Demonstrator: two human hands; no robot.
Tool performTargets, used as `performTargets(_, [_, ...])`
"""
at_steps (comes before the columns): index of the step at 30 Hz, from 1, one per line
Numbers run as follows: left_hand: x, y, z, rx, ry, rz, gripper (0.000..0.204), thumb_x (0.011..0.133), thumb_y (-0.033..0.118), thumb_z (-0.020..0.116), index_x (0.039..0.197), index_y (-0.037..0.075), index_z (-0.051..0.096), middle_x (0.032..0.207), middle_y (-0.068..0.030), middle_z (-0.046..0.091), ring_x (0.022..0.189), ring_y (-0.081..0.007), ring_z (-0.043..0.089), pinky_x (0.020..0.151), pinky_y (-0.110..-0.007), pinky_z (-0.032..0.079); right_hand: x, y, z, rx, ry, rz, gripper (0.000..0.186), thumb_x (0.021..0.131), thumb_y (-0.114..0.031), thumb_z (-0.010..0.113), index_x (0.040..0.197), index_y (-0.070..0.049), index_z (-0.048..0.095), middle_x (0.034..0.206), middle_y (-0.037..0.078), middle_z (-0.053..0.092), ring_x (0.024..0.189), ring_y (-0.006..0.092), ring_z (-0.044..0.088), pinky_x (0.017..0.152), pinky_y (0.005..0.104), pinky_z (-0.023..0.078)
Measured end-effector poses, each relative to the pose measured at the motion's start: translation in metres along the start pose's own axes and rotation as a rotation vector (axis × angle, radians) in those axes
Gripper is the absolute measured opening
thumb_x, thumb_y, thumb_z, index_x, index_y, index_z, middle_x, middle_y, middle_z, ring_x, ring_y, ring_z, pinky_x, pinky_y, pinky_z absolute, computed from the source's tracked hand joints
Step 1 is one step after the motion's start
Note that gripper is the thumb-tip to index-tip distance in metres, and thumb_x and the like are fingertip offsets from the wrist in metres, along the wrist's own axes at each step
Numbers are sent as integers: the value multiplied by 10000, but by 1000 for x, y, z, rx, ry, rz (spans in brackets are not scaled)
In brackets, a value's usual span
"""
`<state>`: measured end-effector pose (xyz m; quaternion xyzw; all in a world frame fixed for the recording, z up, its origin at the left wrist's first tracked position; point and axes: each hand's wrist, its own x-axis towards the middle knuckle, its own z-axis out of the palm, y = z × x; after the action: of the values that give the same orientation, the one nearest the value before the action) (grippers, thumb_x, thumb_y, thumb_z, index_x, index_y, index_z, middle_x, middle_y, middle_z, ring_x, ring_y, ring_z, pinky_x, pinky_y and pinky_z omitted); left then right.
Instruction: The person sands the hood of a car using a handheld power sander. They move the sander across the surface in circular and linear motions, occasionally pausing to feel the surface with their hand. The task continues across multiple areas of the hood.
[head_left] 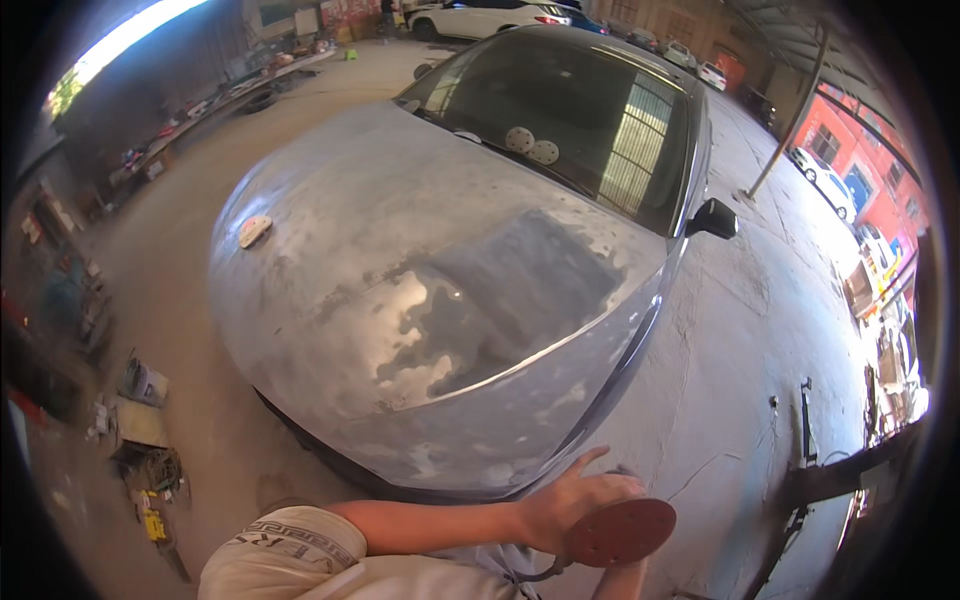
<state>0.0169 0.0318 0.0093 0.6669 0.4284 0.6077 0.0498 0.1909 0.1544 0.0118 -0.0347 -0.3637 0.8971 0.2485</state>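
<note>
The left hand (pixel 572 505) reaches across the body, fingers spread and clasped over the back of a round red sanding disc (pixel 620 532), its abrasive face turned to the camera. The right hand sits under the disc, mostly hidden, so I cannot tell whether it grips. Judging by this, the disc wants seating centred and flat on its pad. Just beyond the grip lies the sanded hood (pixel 420 300) of a grey car. Far up-left of the grip a used disc (pixel 254 230) rests there; beyond, two pale discs (pixel 531 146) sit by the windscreen. No labels legible
</note>
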Motion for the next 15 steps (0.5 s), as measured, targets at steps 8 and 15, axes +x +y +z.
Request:
performTargets(8, [81,-7,145,-10,-164,-93,1025,850,408,916,1647,54,379,1602,-216,543,1524,-354,515,1303,-655,214,-53,-64,-161,94,405,-159,643,1146,-511,458,1639,-101,413,1601,95,550,1437,282,542,1238,444,416])
performTargets(15, [26,-43,195,-330,-300,-794,1102,874,545,895,1669,8,354,1619,-235,484,1521,-373,454,1270,-469,355,4,-175,-237,-51,396,-456,609,1127,-508,512,1577,-99,499,1528,72,616,1353,260,610,1175,454,490])
